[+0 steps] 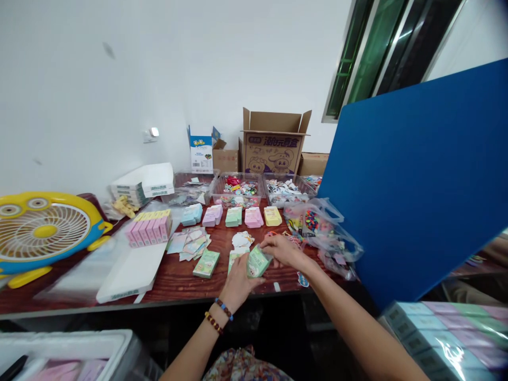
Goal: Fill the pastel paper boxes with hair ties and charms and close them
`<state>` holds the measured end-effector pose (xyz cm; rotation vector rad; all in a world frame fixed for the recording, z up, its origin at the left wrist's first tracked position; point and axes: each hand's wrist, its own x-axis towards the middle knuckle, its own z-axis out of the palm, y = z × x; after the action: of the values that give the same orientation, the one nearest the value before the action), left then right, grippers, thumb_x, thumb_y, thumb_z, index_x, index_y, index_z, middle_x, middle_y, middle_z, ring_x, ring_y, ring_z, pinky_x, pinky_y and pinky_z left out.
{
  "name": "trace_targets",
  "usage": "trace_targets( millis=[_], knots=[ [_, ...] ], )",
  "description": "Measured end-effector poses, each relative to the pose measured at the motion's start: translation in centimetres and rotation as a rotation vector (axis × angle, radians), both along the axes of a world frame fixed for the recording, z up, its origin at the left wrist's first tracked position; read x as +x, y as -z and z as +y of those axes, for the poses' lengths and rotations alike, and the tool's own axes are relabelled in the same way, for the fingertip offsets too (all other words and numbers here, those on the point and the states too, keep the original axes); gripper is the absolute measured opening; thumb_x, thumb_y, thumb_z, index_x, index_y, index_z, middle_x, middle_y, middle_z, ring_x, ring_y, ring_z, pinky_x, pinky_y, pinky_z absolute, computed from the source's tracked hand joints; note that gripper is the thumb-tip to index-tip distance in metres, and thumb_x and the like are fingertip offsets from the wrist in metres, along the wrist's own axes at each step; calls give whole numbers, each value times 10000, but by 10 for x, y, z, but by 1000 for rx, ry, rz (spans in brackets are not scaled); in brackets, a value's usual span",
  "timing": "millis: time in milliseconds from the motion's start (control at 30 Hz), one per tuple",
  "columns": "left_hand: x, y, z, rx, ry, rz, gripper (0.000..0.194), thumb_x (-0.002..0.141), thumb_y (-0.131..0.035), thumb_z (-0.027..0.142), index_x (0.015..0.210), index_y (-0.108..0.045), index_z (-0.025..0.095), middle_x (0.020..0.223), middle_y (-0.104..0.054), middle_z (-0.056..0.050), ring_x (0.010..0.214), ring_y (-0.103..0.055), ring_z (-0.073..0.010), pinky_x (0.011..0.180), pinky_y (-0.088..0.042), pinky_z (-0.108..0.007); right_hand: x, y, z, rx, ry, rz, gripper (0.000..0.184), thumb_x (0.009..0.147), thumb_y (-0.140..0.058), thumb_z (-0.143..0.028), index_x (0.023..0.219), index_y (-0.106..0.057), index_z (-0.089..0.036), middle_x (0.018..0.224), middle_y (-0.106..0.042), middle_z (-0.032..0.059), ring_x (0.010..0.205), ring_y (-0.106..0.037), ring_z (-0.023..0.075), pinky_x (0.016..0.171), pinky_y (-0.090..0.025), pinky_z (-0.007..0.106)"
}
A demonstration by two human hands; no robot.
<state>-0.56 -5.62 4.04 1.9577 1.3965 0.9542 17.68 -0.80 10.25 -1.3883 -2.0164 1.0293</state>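
A small green printed box (259, 263) is tilted up in my left hand (237, 280), whose fingers and thumb are closed around its lower left side. Bent over the box's upper right edge, my right hand (282, 251) pinches there; its fingertips are partly hidden. Behind my left fingers, another green box (234, 256) is partly covered. To the left, a third green box (206, 263) lies flat on the dark red wooden table (178, 286). Just beyond my hands are a pile of white cut-out stickers (242, 239) and some red cords (291, 238).
Flat folded boxes (233, 216) in several colours form a row behind. Clear bins (238, 188) of small trinkets stand farther back. At left are a white tray (127, 275) with pink boxes (147, 231) and a yellow fan (47, 230). A blue panel (413, 174) blocks the right.
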Motion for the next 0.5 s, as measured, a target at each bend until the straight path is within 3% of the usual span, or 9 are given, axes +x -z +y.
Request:
trace_targets(
  millis=[100, 200, 300, 400, 500],
  knots=[
    [7, 5, 6, 20, -1, -29, 749, 668, -784, 268, 1331, -453, 163, 1270, -562, -130, 1239, -515, -293, 1079, -385, -443, 4, 6, 2, -86, 25, 87, 239, 842, -542, -261, 1020, -675, -172, 527, -625, -41, 367, -572, 103, 333, -363, 156],
    [13, 12, 15, 14, -40, -67, 785, 663, -777, 311, 1351, -427, 164, 1342, -534, -154, 1302, -481, -316, 1119, -342, -479, 24, 11, 13, -17, 172, 273, 334, 846, -542, -335, 1126, -635, -179, 727, -717, -4, 378, -561, 85, 353, -389, 171],
    [16, 20, 25, -58, -83, -120, 756, 676, -751, 396, 1322, -450, 145, 1370, -534, -171, 1313, -483, -328, 1131, -331, -490, 67, 26, 29, 87, 405, 258, 280, 840, -520, -360, 1014, -665, -195, 862, -736, 15, 407, -562, 80, 391, -419, 189],
    [18, 30, 31, -176, -62, -210, 712, 708, -712, 490, 1285, -488, 140, 1288, -614, -158, 1236, -562, -328, 1056, -431, -468, 124, 45, 49, 125, 678, 167, 235, 848, -470, -321, 893, -656, -185, 762, -709, 24, 455, -584, 114, 413, -408, 198],
    [22, 44, 33, -203, -83, -185, 753, 698, -715, 504, 1315, -472, 147, 1327, -603, -156, 1270, -545, -331, 1059, -443, -458, 176, 58, 76, 155, 870, 73, 246, 874, -417, -290, 835, -635, -181, 673, -665, 24, 529, -603, 144, 454, -387, 198]
  ],
)
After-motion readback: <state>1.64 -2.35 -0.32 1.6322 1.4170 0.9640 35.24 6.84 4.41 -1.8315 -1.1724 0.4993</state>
